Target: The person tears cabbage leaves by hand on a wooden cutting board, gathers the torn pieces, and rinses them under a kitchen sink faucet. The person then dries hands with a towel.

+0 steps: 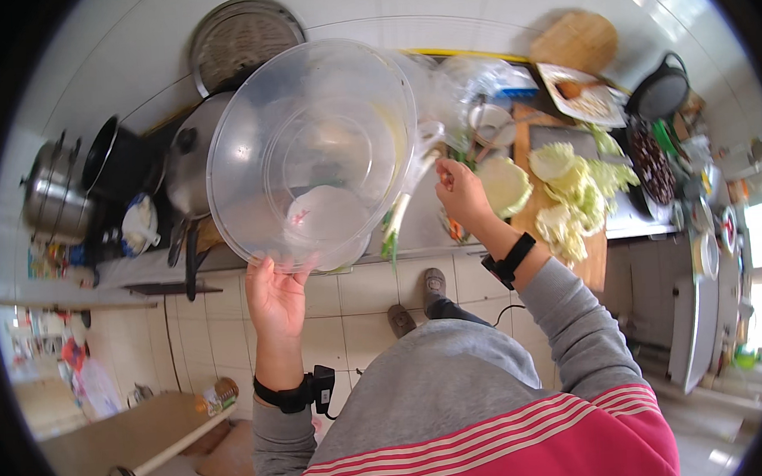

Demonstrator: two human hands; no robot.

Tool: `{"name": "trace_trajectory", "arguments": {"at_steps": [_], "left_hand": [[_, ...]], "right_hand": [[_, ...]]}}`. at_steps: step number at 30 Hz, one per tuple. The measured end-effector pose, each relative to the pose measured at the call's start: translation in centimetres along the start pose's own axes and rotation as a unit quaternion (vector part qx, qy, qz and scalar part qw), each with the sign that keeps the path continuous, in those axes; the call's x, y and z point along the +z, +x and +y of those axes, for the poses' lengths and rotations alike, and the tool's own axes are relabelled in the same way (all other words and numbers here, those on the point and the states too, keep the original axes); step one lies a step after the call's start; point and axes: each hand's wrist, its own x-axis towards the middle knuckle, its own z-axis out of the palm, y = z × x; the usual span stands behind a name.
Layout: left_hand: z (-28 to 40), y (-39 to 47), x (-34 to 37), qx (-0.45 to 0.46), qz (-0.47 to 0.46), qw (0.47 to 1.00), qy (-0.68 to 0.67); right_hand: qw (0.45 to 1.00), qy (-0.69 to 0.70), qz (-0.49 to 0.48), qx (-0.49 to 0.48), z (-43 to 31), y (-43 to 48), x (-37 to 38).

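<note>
My left hand (276, 302) grips the lower rim of a large clear plastic bowl (235, 174), tilted up above the counter. A white plate (331, 218) with a pink pattern shows through its wall. My right hand (461, 192) hovers to the right of the bowl with its fingers curled; whether something small is between them is hidden. Beside it lie scallions (398, 221) with white stalks. A cut half of cabbage (504, 187) sits just right of that hand. Loose cabbage leaves (563, 196) are spread on a wooden cutting board (596, 269).
A lidded steel pot (186, 164) with a long handle (191, 261) jutting past the counter edge stands left. Behind it are a black pot (108, 152) and a stacked steamer (59, 197). A cleaver (560, 143) lies on the board. A white dish (580, 98) stands behind the board.
</note>
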Motion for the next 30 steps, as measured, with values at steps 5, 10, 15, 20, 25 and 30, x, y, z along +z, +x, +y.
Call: {"name": "trace_trajectory", "arguments": {"at_steps": [5, 10, 15, 20, 25, 30], "left_hand": [[-3.2, 0.9, 2.7, -0.105, -0.042, 0.993, -0.017], [-4.7, 0.3, 5.7, -0.119, -0.044, 0.992, 0.005], [-4.6, -1.1, 4.7, -0.113, -0.083, 0.990, 0.026], [-6.1, -3.2, 3.8, -0.161, -0.157, 0.974, 0.009], [-10.9, -5.6, 5.9, -0.217, 0.036, 0.969, 0.111], [-16.5, -6.7, 6.5, -0.181, 0.095, 0.973, 0.109]], "right_hand": [[0.978, -0.073, 0.121, 0.154, 6.2, -7.4, -5.4], [0.914, -0.108, 0.169, 0.353, 10.4, -6.3, -6.9], [0.873, 0.220, 0.047, 0.434, 11.4, -3.0, -8.3], [0.887, 0.242, 0.040, 0.391, 13.1, -0.9, -8.6], [0.906, 0.185, 0.006, 0.381, 14.5, 1.5, -10.7], [0.915, 0.212, 0.044, 0.340, 14.7, 1.9, -11.5]]}}
